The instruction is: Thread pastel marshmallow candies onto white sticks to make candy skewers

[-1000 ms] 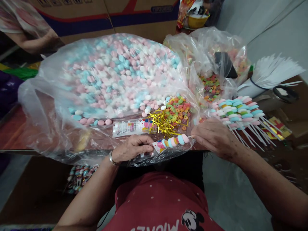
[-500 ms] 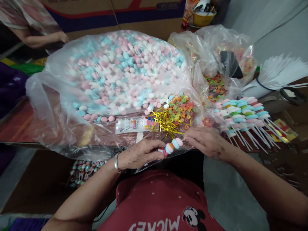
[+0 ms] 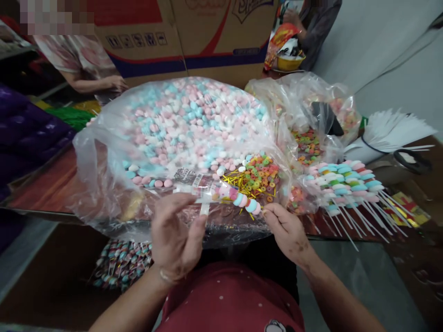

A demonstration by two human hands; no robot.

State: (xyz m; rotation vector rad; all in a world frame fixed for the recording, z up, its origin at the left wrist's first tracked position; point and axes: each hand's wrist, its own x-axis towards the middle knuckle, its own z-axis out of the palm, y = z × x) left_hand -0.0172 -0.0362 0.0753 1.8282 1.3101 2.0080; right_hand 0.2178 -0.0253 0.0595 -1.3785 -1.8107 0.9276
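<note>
My right hand pinches the stick end of a marshmallow skewer with pink and blue pieces. Its far end points left and overlaps a clear printed wrapper; whether it sits inside the wrapper, I cannot tell. My left hand, slightly blurred, is raised beside the wrapper with thumb and fingers apart, holding nothing. Gold twist ties and small ring candies lie just beyond the skewer. Behind them spreads a big clear bag of pink, white and blue marshmallows.
Several finished-looking marshmallow skewers are stacked at the right, near a holder of white sticks. Below left, a cardboard box holds wrapped skewers. A person's arm shows at the back left; another person is at the back right.
My left hand has come off the skewer and opened, moving left. The skewer, still in my right hand, now points left over the wrapper. The view has tilted up.
</note>
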